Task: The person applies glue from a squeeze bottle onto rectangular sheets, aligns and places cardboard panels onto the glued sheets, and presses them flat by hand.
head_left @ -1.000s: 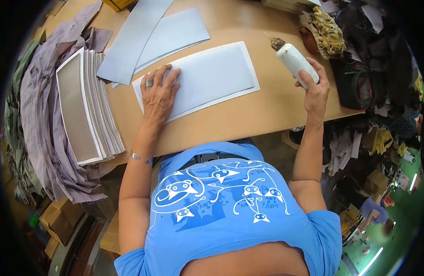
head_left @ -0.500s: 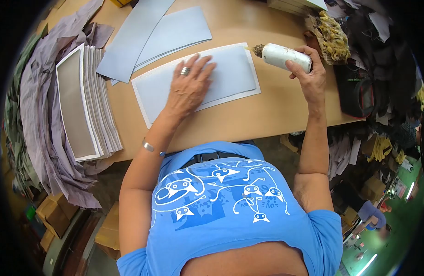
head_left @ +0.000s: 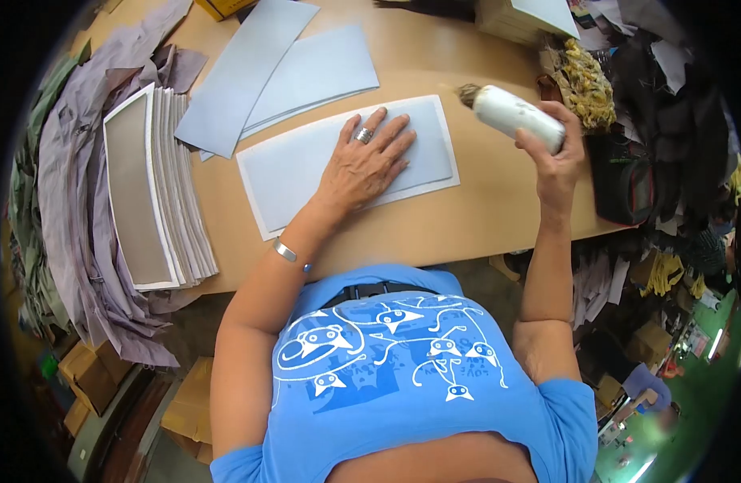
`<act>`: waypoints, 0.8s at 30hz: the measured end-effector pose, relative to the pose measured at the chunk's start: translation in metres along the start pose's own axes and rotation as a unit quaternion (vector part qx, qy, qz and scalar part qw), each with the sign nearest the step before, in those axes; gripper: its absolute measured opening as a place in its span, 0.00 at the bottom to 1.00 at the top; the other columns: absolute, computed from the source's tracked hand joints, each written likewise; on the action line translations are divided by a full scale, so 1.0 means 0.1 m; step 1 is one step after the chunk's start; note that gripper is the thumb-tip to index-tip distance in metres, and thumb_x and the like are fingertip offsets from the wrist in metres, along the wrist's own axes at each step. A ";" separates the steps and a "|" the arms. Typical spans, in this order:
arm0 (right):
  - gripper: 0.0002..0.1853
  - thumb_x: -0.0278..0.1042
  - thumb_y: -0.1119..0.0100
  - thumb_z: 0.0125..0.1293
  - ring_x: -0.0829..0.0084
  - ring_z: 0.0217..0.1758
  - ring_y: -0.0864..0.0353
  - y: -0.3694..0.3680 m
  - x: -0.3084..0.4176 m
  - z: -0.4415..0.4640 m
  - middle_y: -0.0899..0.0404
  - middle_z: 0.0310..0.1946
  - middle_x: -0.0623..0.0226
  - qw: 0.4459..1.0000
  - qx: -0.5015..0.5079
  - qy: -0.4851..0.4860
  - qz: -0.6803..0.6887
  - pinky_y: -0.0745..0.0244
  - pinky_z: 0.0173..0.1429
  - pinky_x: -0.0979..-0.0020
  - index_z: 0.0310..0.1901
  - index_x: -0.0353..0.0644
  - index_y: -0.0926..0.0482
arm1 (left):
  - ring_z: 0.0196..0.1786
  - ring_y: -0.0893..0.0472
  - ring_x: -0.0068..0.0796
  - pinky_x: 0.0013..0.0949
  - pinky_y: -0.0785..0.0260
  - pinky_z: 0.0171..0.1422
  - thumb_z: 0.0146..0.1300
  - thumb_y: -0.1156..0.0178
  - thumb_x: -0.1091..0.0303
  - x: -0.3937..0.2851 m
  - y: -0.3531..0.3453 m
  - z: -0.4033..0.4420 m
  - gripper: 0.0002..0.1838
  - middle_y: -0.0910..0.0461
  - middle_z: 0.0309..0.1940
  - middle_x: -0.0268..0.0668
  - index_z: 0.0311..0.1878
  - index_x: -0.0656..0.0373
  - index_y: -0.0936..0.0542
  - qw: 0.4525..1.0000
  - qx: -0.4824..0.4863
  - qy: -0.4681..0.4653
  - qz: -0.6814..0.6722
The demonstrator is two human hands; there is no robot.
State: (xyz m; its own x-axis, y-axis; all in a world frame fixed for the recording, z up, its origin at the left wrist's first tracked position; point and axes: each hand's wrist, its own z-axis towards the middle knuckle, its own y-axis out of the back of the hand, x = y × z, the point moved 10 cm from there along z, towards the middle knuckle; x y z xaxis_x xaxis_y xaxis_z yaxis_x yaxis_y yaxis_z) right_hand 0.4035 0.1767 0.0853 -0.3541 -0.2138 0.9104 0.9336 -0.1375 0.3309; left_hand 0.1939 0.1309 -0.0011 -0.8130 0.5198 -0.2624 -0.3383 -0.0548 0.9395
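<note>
My left hand (head_left: 366, 161) lies flat with spread fingers on a light blue rectangular piece (head_left: 294, 177), which rests on a slightly larger white backing (head_left: 449, 129). In my right hand (head_left: 557, 149) is a white bottle (head_left: 515, 117), tilted with its dark, crusted nozzle pointing up and left, above the table right of the blue piece. Beyond them, more light blue pieces (head_left: 322, 72) lie overlapping on the table.
A stack of grey-brown panels with white edges (head_left: 137, 193) stands at the left of the table (head_left: 370, 229), beside draped mauve fabric (head_left: 73, 209). Yellow crusted material (head_left: 588, 88), a box (head_left: 515, 20) and a black bag (head_left: 624, 181) are at the right. A person (head_left: 648, 386) is at far lower right.
My left hand has slid right across the blue piece from its left part. My right hand swung the bottle left towards the piece's right corner, then back slightly to the right.
</note>
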 end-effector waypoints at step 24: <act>0.22 0.29 0.32 0.53 0.72 0.39 0.22 -0.11 -0.34 -0.01 0.25 0.39 0.59 0.990 0.023 -0.103 0.095 0.18 0.39 0.73 0.46 0.32 0.31 | 0.67 0.39 0.37 0.47 0.53 0.71 0.62 0.46 0.56 -0.01 0.01 -0.01 0.22 0.36 0.64 0.30 0.59 0.47 0.30 1.000 -0.006 0.001 -0.017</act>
State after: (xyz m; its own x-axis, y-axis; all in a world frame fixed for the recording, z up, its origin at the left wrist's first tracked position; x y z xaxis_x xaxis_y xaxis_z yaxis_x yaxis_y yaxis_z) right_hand 0.4047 0.1846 0.0506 -0.1583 -0.0285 0.9870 0.9853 -0.0696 0.1560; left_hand 0.1936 0.1295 0.0001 -0.8013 0.5205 -0.2949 -0.3716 -0.0467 0.9272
